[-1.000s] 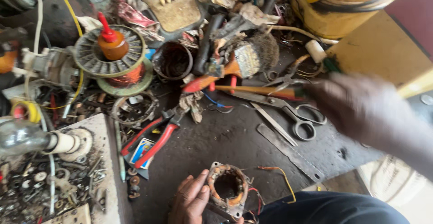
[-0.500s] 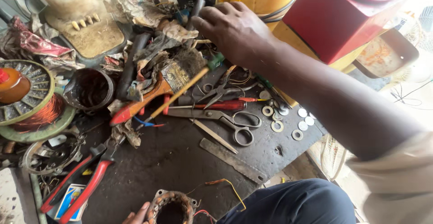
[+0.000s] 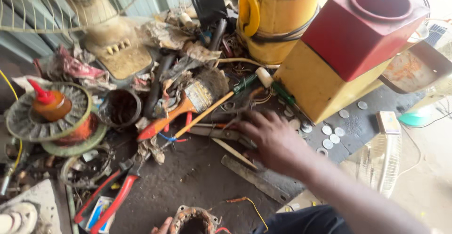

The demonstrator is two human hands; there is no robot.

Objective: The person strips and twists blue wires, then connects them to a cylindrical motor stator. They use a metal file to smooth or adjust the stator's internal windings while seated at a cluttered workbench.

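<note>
The right hand (image 3: 270, 140) lies palm-down, fingers spread, over the scissors (image 3: 221, 133) — gripping nothing visibly. The left hand (image 3: 162, 226) — barely in view — touches the motor stator (image 3: 193, 220); its grip cannot be told.

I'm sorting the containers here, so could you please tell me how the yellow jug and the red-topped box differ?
The yellow jug is rounded and all yellow with a side handle; the red-topped box is square-sided, yellow below and red above. The jug's top is out of view; the box shows a round opening. Both stand behind the right hand.

Repair workshop: grimy bench (image 3: 197, 182), pliers (image 3: 110, 198), motor windings (image 3: 193, 217), scattered tools.
</note>
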